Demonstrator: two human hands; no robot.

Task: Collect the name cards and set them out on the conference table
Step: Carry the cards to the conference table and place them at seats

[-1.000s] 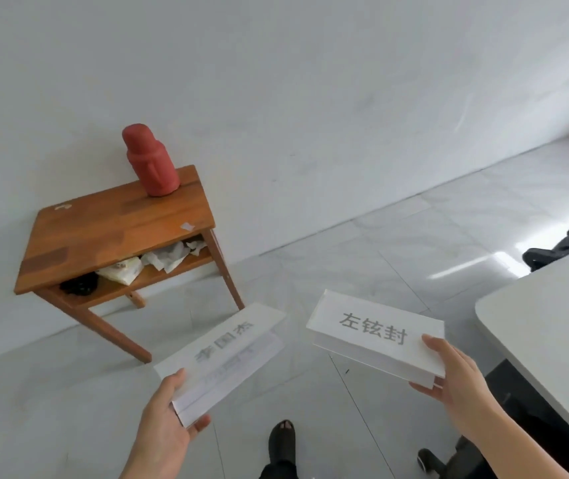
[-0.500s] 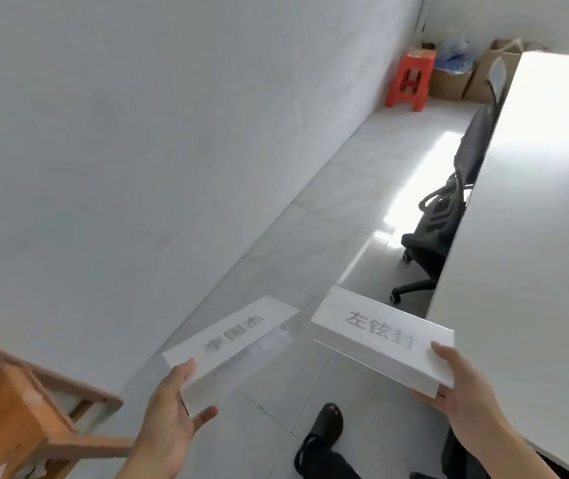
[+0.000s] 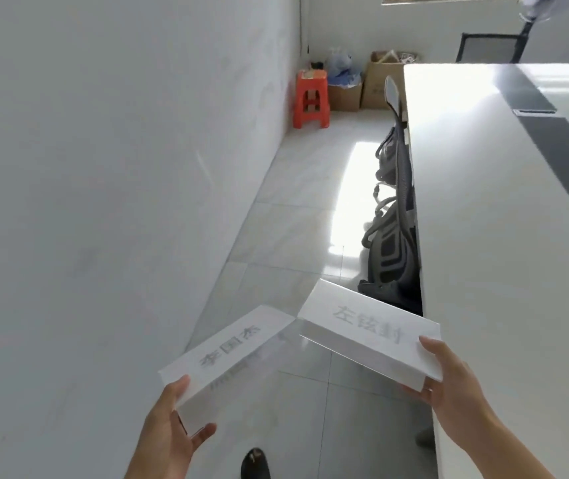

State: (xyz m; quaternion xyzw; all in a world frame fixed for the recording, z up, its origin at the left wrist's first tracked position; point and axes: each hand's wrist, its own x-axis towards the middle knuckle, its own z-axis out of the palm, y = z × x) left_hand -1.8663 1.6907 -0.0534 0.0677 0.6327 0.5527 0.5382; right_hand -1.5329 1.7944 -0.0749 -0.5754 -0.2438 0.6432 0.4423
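I carry two white name cards with grey printed characters, one in each hand, above the tiled floor. My left hand (image 3: pixel 169 423) grips the near end of the left name card (image 3: pixel 228 350), thumb on top and fingers beneath. My right hand (image 3: pixel 449 382) holds the right end of the right name card (image 3: pixel 366 333), which is a folded tent shape. The long white conference table (image 3: pixel 504 236) runs along the right side of the view, its edge just right of the right card.
A grey mesh office chair (image 3: pixel 393 216) is tucked against the table's left edge. At the far end stand an orange plastic stool (image 3: pixel 310 98), cardboard boxes (image 3: pixel 376 84) and a bag. A white wall runs along the left. My foot (image 3: pixel 255 464) shows at the bottom.
The view has swung right, away from the small wooden side table, toward the aisle and conference table. Both hands still hold their cards in the same way.
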